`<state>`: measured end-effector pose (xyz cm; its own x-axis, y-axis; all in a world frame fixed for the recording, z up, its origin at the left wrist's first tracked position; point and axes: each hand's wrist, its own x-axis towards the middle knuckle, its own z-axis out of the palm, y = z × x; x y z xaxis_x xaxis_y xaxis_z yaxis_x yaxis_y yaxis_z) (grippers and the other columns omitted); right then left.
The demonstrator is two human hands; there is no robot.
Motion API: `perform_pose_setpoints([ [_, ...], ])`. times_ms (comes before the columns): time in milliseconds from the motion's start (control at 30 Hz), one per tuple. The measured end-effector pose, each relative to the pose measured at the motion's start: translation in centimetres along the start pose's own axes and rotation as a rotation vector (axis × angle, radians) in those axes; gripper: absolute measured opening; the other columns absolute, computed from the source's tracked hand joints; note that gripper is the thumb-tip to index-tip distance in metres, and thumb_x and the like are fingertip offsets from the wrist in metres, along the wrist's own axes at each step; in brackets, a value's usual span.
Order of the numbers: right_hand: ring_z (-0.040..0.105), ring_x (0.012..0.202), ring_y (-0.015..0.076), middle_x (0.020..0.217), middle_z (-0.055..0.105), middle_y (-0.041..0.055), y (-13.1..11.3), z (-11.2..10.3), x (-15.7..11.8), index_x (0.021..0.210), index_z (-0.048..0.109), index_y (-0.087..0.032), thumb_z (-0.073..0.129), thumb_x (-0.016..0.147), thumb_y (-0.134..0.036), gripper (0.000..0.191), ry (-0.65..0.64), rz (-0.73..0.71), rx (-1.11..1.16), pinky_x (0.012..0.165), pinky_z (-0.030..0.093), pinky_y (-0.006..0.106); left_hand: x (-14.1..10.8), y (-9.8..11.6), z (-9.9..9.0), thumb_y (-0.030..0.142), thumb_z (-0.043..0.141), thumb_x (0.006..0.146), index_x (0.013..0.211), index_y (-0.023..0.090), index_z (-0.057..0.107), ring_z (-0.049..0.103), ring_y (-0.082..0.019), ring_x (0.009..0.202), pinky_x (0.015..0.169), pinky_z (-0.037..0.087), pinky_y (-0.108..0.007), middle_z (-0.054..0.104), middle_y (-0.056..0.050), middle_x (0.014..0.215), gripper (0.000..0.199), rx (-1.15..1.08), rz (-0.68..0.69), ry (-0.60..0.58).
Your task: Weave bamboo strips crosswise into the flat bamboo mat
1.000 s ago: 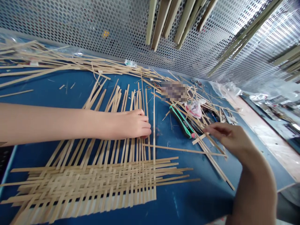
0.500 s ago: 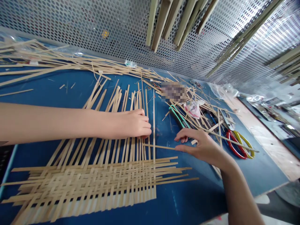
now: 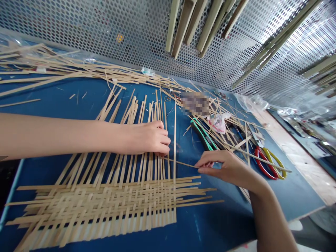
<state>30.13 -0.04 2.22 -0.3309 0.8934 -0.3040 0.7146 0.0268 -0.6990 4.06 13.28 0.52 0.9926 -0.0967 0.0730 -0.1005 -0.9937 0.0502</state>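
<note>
A woven mat of pale flat strips [image 3: 105,201] lies on the blue table, its long upright strips fanning away from me. Across these strips rests my left hand [image 3: 156,139], with its fingers curled down over the ones at the right; what its fingertips grip is hidden. A thin cross strip [image 3: 183,163] runs from under my left hand to my right hand [image 3: 212,163], which pinches its right end between thumb and fingers. One upright strip [image 3: 175,140] stands apart just right of my left hand, and the cross strip meets it.
Loose strips [image 3: 78,71] lie along the back by a perforated metal panel [image 3: 105,35]. On the right are a green-and-black handled tool [image 3: 203,134], a plastic wrapper [image 3: 218,123], more strips, and a cutting tool with red and yellow handles [image 3: 265,163].
My right hand has closed its thumb and fingers on the cross strip's end and sits slightly lower. The cross strip now slants a little more. My left hand has barely moved.
</note>
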Motion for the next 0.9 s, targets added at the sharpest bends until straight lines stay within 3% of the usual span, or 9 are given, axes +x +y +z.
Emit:
perform_pose_setpoints([
  [200,0.064,0.077,0.0161,0.085,0.072,0.0036,-0.4,-0.2,-0.3,0.088,0.072,-0.021,0.063,0.090,-0.036,0.018,-0.015,-0.007,0.016,0.070,0.050,0.025,0.1,0.1,-0.2,0.009,0.045,0.092,0.081,0.024,0.062,0.056,-0.017,0.081,0.084,0.032,-0.031,0.067,0.000,0.081,0.025,-0.050,-0.027,-0.004],
  [333,0.064,0.076,0.0157,0.084,0.072,0.0025,0.1,-0.1,-0.2,0.089,0.074,-0.022,0.065,0.088,-0.036,0.016,0.018,0.056,0.018,0.070,0.049,0.025,0.2,0.0,-0.1,0.009,0.043,0.094,0.080,0.023,0.060,0.056,-0.016,0.078,0.084,0.032,-0.032,0.066,0.000,0.080,0.026,-0.041,-0.011,0.014],
  [467,0.064,0.082,0.0163,0.087,0.072,0.0020,0.7,0.1,0.1,0.088,0.075,-0.023,0.070,0.084,-0.033,0.012,0.084,0.030,0.063,0.074,0.049,0.025,0.0,-0.2,0.3,0.005,0.047,0.090,0.080,0.022,0.059,0.056,-0.016,0.078,0.082,0.030,-0.032,0.065,0.001,0.079,0.023,-0.031,0.025,0.051],
  [633,0.062,0.079,0.0150,0.084,0.070,-0.0005,0.8,0.3,0.3,0.086,0.073,-0.025,0.064,0.084,-0.028,0.009,0.111,0.085,0.016,0.070,0.047,0.024,-0.1,-0.5,0.8,-0.001,0.046,0.086,0.080,0.021,0.058,0.054,-0.016,0.079,0.082,0.028,-0.032,0.065,0.002,0.080,0.026,-0.049,0.032,0.060],
  [900,0.058,0.072,0.0148,0.078,0.066,-0.0002,1.0,1.0,0.7,0.079,0.068,-0.022,0.062,0.082,-0.027,0.008,0.127,0.107,0.002,0.067,0.046,0.027,-0.1,-0.5,0.9,0.005,0.044,0.093,0.078,0.020,0.056,0.053,-0.015,0.075,0.080,0.028,-0.032,0.063,0.001,0.077,0.024,-0.083,0.067,0.122],
])
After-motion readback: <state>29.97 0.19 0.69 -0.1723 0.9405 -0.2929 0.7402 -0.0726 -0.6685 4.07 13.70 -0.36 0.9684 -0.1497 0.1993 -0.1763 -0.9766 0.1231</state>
